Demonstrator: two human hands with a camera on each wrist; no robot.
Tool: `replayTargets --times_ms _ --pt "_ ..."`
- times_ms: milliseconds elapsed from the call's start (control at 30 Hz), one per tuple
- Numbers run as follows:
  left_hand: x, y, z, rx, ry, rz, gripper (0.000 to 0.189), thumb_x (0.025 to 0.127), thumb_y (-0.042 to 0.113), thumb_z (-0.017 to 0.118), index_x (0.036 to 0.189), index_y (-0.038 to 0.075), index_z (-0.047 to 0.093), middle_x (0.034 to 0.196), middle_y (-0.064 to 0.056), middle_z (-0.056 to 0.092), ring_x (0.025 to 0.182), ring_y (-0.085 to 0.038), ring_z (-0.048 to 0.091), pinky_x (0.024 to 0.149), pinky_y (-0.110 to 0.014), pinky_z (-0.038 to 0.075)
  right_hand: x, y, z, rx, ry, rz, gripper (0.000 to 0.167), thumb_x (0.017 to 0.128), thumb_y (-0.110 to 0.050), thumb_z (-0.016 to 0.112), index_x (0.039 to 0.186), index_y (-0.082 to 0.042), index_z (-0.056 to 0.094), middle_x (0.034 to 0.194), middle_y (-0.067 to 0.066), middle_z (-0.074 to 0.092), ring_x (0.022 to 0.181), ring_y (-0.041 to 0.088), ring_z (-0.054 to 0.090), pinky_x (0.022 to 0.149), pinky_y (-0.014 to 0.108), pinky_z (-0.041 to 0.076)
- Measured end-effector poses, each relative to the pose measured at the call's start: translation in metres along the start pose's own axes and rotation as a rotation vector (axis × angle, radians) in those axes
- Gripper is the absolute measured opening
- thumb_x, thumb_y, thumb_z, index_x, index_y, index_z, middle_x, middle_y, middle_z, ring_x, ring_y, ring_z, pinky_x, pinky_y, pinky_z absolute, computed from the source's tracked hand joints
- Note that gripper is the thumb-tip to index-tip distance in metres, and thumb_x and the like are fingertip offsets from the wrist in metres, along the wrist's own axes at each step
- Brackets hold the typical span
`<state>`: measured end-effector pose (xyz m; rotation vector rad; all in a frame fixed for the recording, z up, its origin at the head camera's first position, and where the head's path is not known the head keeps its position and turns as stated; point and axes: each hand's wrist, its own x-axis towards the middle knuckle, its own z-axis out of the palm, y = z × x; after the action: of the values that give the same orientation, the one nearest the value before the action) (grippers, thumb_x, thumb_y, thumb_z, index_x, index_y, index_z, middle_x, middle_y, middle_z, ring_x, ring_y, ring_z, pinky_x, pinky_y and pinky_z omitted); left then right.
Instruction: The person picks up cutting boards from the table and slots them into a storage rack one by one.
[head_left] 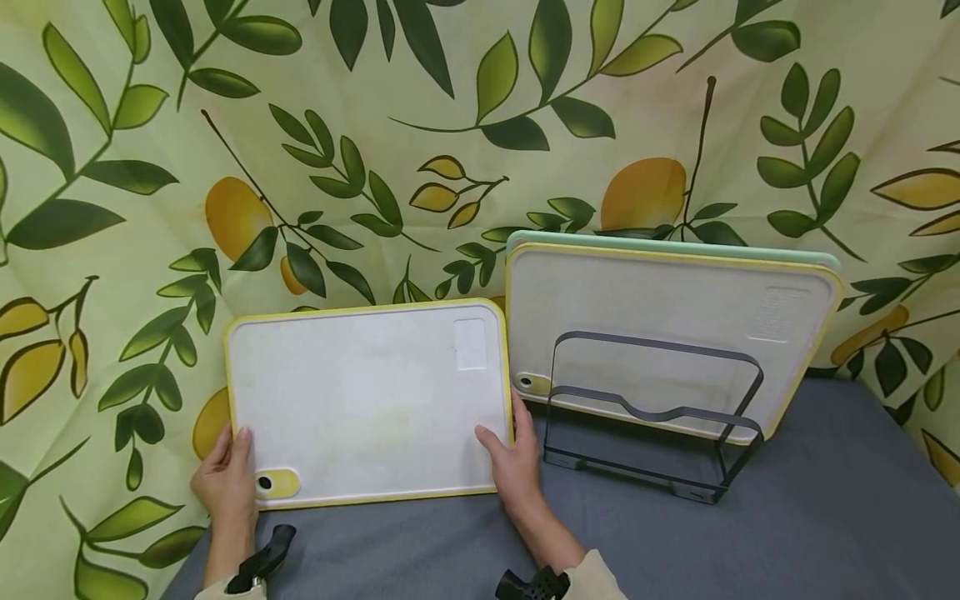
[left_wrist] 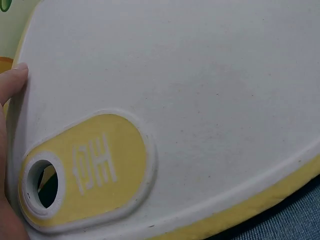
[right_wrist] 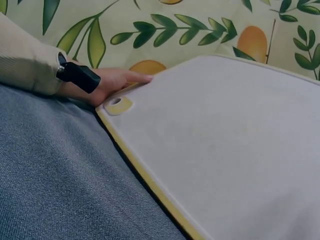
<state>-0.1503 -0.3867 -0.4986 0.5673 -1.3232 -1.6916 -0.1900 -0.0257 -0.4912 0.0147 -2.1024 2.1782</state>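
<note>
A white cutting board point(head_left: 360, 400) with a yellow rim stands tilted on edge, held between both hands. My left hand point(head_left: 225, 487) grips its lower left edge, the thumb at the front rim and the other fingers mostly hidden behind. Close to that hand is the board's yellow corner patch point(left_wrist: 100, 165) with a round hole. On the right edge, my right hand point(head_left: 517, 467) holds the board with its thumb on the white face and fingers around the side. The right wrist view shows the board's face and the left hand point(right_wrist: 112, 85) at the far corner, but not the right hand.
Right of the held board, a dark metal rack point(head_left: 660, 342) stands on the grey-blue cloth point(head_left: 840, 500). Another white board point(head_left: 637, 292) with a yellow rim leans in it, a mint-green board point(head_left: 675, 246) behind. A leaf-and-fruit patterned curtain point(head_left: 420, 75) hangs at the back.
</note>
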Motion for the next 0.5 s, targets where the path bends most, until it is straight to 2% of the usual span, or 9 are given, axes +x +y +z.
replayTargets --times_ms 100,333,500 --pt "-0.0004 -0.0005 0.0011 -0.023 -0.005 0.005 0.039 0.088 0.006 0.077 0.126 0.007 0.070 0.087 0.025 0.074 0.086 0.013 0.068 0.076 -0.002 0.049 0.0005 0.0006 -0.0014 -0.005 -0.001 -0.038 0.074 0.092 -0.010 0.069 0.157 -0.012 0.035 0.158 0.015 0.040 0.136 0.035 0.046 0.107 0.054 0.040" --pt "-0.0023 -0.0040 0.0067 -0.091 -0.041 0.056 0.042 0.090 0.002 0.074 0.130 0.004 0.066 0.100 0.021 0.075 0.095 0.010 0.069 0.081 -0.005 0.051 0.0037 -0.0005 -0.0058 0.071 -0.023 -0.073 0.076 0.093 -0.007 0.068 0.159 -0.012 0.030 0.162 0.013 0.034 0.139 0.034 0.044 0.108 0.051 0.040" --pt "-0.0032 -0.0043 0.0079 -0.058 -0.047 0.058 0.038 0.091 0.006 0.073 0.129 0.009 0.068 0.115 0.013 0.074 0.100 0.011 0.067 0.085 -0.004 0.049 0.0060 0.0001 -0.0080 0.118 -0.036 -0.098 0.076 0.093 -0.004 0.066 0.159 -0.011 0.030 0.157 0.015 0.040 0.130 0.032 0.048 0.101 0.038 0.045"
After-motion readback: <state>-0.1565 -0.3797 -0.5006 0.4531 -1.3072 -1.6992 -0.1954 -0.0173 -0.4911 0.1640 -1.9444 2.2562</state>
